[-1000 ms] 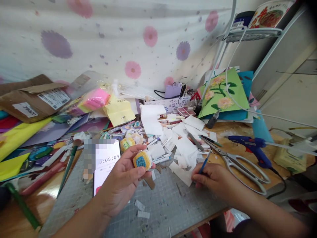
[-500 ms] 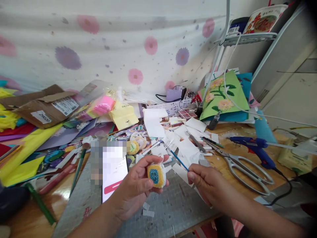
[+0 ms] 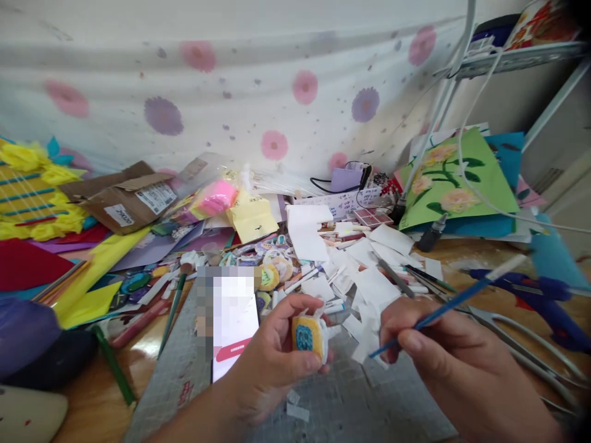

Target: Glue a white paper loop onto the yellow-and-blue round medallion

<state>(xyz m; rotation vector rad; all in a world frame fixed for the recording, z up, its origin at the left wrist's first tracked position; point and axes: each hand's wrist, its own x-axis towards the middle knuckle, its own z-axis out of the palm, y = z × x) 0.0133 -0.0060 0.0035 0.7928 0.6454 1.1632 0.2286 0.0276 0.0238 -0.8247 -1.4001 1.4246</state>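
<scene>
My left hand (image 3: 281,354) is closed around a small rounded-square craft piece (image 3: 305,337). Its front is yellow with a textured blue patch in the middle; the side is white, with white tabs sticking out. Fingers curl behind it and the thumb lies along its lower edge. To the right, my right hand (image 3: 443,357) pinches a thin blue paintbrush (image 3: 455,303). The pointed blue end slants down to the left, while the pale end rises to the upper right. White paper strips (image 3: 369,329) show beside the right fingertips; whether they are touched I cannot tell.
A grey cutting mat (image 3: 341,394) lies beneath my hands, with a lit phone (image 3: 234,332) on the left. Scissors (image 3: 521,354) and a blue glue gun (image 3: 530,295) lie right. Paper scraps (image 3: 373,286), pens and a cardboard box (image 3: 133,200) crowd the back.
The paintbrush has swung round in my right hand, its pale end now upper right instead of upper left. The hand is nearer and farther right. The view has shifted left.
</scene>
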